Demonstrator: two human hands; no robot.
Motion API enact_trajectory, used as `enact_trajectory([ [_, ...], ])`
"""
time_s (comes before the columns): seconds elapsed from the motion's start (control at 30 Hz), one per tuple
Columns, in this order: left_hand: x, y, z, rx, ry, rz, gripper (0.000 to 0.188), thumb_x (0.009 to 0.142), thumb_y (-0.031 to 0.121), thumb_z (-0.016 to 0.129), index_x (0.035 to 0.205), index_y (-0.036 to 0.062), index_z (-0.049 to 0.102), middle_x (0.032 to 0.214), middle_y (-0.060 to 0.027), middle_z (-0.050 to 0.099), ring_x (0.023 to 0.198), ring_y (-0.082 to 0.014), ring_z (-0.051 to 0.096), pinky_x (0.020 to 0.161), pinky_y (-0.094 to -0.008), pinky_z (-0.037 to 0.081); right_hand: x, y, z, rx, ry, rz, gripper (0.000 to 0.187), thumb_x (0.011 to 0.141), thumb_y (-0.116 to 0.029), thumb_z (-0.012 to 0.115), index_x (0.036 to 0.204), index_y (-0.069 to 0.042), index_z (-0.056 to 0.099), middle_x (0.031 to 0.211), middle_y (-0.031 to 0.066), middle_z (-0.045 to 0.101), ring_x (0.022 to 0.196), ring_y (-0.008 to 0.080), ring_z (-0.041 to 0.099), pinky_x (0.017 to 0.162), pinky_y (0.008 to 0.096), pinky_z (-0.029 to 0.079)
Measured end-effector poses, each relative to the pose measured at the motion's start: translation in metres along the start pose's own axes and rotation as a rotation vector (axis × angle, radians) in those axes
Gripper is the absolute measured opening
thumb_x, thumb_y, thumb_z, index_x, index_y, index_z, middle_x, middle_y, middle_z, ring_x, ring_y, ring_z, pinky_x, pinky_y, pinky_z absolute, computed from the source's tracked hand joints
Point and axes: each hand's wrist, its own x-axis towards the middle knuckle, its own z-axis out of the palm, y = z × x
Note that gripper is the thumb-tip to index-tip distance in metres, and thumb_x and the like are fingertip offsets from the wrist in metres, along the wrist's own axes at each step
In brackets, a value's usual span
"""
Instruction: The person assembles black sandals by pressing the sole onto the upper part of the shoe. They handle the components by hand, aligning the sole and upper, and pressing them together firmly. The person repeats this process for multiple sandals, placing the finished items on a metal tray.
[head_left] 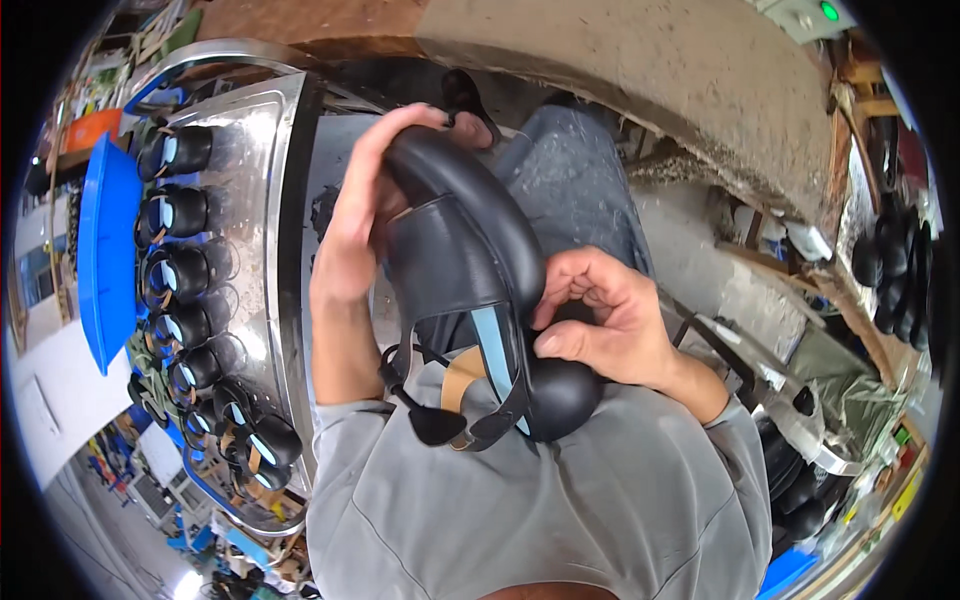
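Observation:
A black sandal (450, 255) with a thick sole is held on its side before my chest, toe away from me. Its broad upper band is smooth, a light blue strip (490, 345) shows along the footbed, and a black ankle strap (435, 422) with a tan lining dangles near my shirt. My left hand (355, 210) wraps round the toe end, fingers over the far tip. My right hand (605, 320) is curled at the sole's middle, thumb and forefinger drawn together against its edge; whatever lies between them is hidden.
On my left stands a metal tray rack (270, 200) with a row of similar black sandals (185, 270). Beyond it is a blue plastic tray (108, 250). A worn workbench (620, 75) crosses ahead, and more black footwear (895, 265) sits at the far right.

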Motion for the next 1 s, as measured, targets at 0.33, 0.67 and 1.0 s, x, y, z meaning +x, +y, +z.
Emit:
enact_trajectory([
  [0.33,-0.011,0.009,0.002,0.956,-0.136,0.379,0.129,0.045,0.048,0.091,0.143,0.0005,0.022,0.14,-0.0233,0.023,0.132,-0.0358,0.032,0.102,-0.0436,0.039,0.007,-0.006,-0.002,0.317,0.016,0.15,0.029,0.087,-0.01,0.067,0.11,0.004,0.057,0.084,0.0062,0.065,0.071,0.0088,0.061,0.064,0.0232,0.051],
  [0.67,-0.007,0.008,0.016,1.017,-0.109,0.497,0.101,0.062,0.031,0.086,0.141,0.0049,0.027,0.14,-0.0214,0.031,0.12,-0.0309,0.046,0.092,-0.0395,0.047,0.028,-0.045,-0.023,0.046,-0.085,0.161,0.013,0.085,-0.011,0.069,0.084,0.001,0.064,0.071,0.0045,0.064,0.062,0.0082,0.063,0.054,0.0212,0.05],
  [1.0,0.002,0.019,0.027,1.006,-0.125,0.467,0.102,0.059,0.035,0.088,0.138,0.0042,0.03,0.133,-0.0228,0.039,0.124,-0.0299,0.04,0.103,-0.0402,0.033,0.026,-0.056,-0.014,-0.414,-0.055,-0.021,0.025,0.085,-0.015,0.069,0.071,-0.002,0.053,0.069,0.0058,0.062,0.064,0.0105,0.062,0.053,0.024,0.049],
])
